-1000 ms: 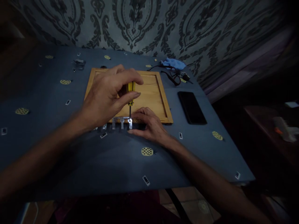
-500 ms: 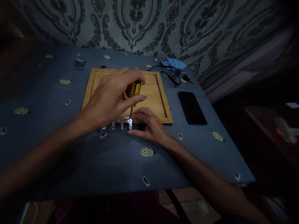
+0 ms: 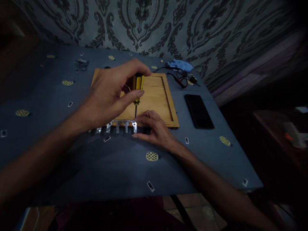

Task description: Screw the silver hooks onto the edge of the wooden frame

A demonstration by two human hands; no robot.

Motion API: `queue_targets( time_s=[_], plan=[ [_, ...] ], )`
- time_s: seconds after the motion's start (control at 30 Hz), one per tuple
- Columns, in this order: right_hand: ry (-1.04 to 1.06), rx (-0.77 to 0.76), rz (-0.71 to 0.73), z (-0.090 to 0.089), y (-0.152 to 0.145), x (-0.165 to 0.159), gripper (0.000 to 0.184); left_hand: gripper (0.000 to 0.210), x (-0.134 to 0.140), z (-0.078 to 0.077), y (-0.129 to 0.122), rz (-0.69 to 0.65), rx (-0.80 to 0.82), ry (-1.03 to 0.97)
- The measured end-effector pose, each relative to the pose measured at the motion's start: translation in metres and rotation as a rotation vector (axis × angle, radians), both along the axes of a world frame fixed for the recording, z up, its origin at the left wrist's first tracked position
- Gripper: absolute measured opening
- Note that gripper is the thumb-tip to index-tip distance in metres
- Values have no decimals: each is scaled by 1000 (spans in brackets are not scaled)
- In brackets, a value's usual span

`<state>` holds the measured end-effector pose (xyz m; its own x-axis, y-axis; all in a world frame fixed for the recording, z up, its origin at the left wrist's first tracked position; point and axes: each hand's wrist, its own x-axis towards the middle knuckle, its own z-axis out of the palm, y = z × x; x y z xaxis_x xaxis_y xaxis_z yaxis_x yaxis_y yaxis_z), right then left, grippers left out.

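Note:
My left hand [image 3: 107, 93] is closed around the black-and-yellow handle of a screwdriver [image 3: 138, 87], which stands nearly upright. The shaft's tip comes down at the right end of a shiny metal hook rail [image 3: 126, 127], which has several hooks in a row. That rail lies along the near edge of a framed wooden board [image 3: 171, 104]. With fingers and thumb, my right hand [image 3: 156, 130] pinches the rail's right end against the board's edge. Whether a screw sits under the tip is too small to tell. My left hand covers the board's left part.
Right of the board lies a black phone [image 3: 199, 111]. Behind it are eyeglasses [image 3: 180, 80], keys [image 3: 192, 79] and a blue cloth [image 3: 180, 65]. Small metal parts [image 3: 81, 64] lie at the back left of the patterned tablecloth [image 3: 72, 166]. A patterned wall covering [image 3: 139, 25] rises behind the table.
My left hand has shifted slightly left and up, and the screwdriver stands more upright. More of the hooks show now. My right hand stays nearly in place.

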<state>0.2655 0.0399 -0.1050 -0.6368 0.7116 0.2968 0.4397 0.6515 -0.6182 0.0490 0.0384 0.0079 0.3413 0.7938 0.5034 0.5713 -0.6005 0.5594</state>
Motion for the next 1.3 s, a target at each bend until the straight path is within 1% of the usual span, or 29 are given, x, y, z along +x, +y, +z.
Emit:
queue_targets(
  time_s=[0.1,0.2,0.37,0.53,0.63,0.8,0.93,1.1,1.3],
  plan=[
    [2,5,10,0,0,0,55,23,-2,3,0,-5,4,-49],
    [0,11,6,-1,0,0,54,22,-3,3,-1,-8,-27,-40],
    [10,25,6,-4,1,1,53,25,0,-1,-1,-29,-26,22],
    [22,29,7,-5,2,1,52,29,1,-3,0,15,-10,93],
    [25,29,6,-5,2,1,52,31,1,-5,1,-6,-16,96],
    [24,42,8,-4,2,0,57,31,1,-5,1,-39,-23,127],
    [26,30,7,-4,2,0,54,29,3,-9,1,-59,26,107],
    [30,19,5,-3,2,0,51,26,7,-15,0,-15,64,78],
    [25,47,14,-4,2,0,50,35,5,-16,-1,-69,39,35]
  ],
)
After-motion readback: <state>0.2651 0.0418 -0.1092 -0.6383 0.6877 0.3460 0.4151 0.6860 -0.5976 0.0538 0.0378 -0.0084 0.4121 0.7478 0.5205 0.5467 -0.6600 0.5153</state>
